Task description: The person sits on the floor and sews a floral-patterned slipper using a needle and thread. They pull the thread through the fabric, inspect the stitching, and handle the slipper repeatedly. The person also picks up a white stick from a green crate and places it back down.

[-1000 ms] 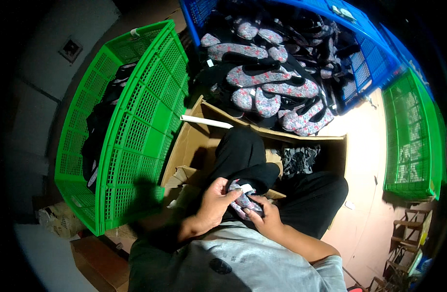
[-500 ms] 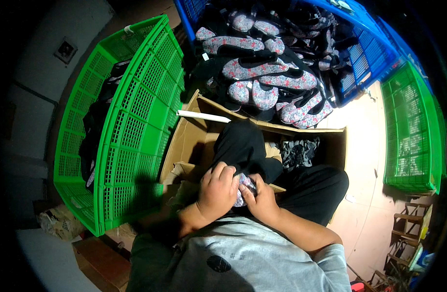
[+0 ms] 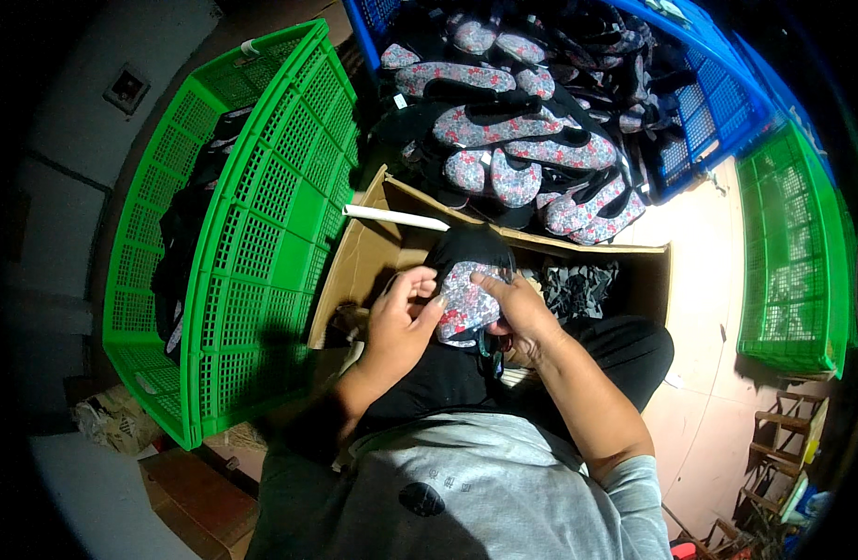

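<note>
Over my lap, my right hand (image 3: 522, 313) grips a floral cloth shoe upper (image 3: 466, 303), grey with red and pink print. Its thumb presses the printed face and the other fingers go underneath. Below those fingers a small dark object (image 3: 491, 359) pokes out, too unclear to name. My left hand (image 3: 401, 313) is beside the upper's left edge, fingers loosely curled and apart from the thumb, whose tip is at the cloth. Similar floral and black uppers (image 3: 494, 126) lie heaped ahead of me.
A cardboard box (image 3: 354, 252) stands around my knees, with a white rod (image 3: 396, 217) across its edge and grey-black scraps (image 3: 578, 289) inside. A tilted green crate (image 3: 261, 243) is at left, a blue crate (image 3: 709, 112) behind the heap, another green crate (image 3: 793, 261) at right.
The upper has gone from bunched up between both hands to spread with its printed face showing, farther from my body. My left hand has come off it to the left and its fingers have loosened.
</note>
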Tool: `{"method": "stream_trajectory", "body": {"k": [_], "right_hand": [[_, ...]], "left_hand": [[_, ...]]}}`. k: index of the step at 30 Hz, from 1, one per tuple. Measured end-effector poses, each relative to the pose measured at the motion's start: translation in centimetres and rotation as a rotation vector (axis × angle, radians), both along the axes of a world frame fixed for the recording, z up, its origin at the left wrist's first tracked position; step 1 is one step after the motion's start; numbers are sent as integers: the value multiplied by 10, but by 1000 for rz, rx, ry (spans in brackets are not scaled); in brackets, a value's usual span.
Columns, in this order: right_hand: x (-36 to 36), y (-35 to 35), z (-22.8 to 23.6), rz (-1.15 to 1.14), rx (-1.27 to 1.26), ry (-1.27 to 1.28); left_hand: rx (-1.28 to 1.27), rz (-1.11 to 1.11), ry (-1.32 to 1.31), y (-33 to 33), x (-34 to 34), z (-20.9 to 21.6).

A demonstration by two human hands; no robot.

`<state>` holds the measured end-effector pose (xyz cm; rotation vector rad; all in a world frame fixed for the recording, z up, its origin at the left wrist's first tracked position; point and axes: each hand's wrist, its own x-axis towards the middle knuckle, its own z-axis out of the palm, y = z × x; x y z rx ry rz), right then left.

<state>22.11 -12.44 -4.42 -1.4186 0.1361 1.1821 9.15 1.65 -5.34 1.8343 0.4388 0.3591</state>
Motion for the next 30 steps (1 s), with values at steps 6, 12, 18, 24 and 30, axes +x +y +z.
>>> {"method": "stream_trajectory", "body": {"k": [6, 12, 18, 24, 30], "right_hand": [[1, 1, 7, -45, 31, 61], [-6, 0, -3, -98, 53, 22], [-22, 1, -3, -215, 41, -69], [-33, -3, -52, -254, 81, -479], [-49, -2, -52, -277, 117, -721]], "left_hand": [[-729, 100, 51, -10, -18, -13], [-865, 184, -63, -31, -26, -12], [-950, 251, -107, -41, -26, -11], [-839, 250, -51, -42, -30, -11], [-380, 221, 32, -38, -38, -10]]}}
